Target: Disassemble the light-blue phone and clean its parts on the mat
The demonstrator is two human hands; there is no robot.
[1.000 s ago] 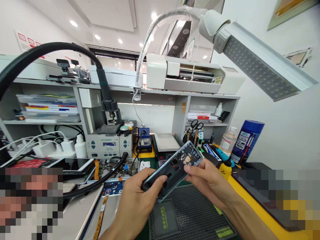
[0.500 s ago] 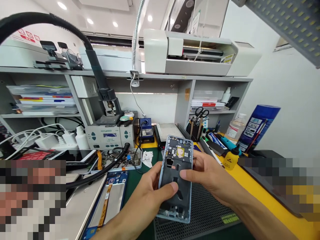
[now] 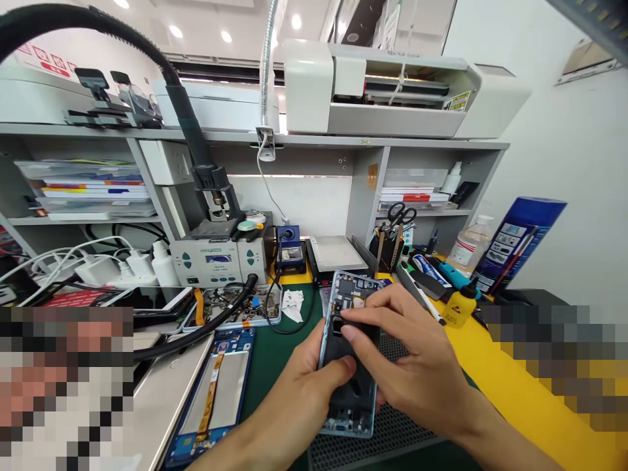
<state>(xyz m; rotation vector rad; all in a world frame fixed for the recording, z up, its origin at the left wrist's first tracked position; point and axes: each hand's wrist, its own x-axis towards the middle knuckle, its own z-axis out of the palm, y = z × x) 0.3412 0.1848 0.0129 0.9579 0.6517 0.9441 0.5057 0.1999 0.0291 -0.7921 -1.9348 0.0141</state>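
I hold an opened phone frame (image 3: 349,404), light blue at the rim with dark inner parts, upright over a black perforated mat (image 3: 392,425). My left hand (image 3: 299,392) grips its left edge, thumb lying across the dark inside. My right hand (image 3: 412,366) covers the right side, with its fingers curled over the upper middle of the frame and pressing on the inside. The top of the frame with small components shows above my fingers.
A blue phone chassis (image 3: 216,392) lies to the left on the green mat. Behind stand a rework station (image 3: 218,260) with a black hose, a parts tray (image 3: 240,307), a heating plate (image 3: 338,252), scissors (image 3: 400,216), a yellow bottle (image 3: 461,304) and a blue box (image 3: 520,239).
The phone frame turned from slanted to upright and came lower over the mat. My right hand moved from its edge onto the inside. The camera tilted down.
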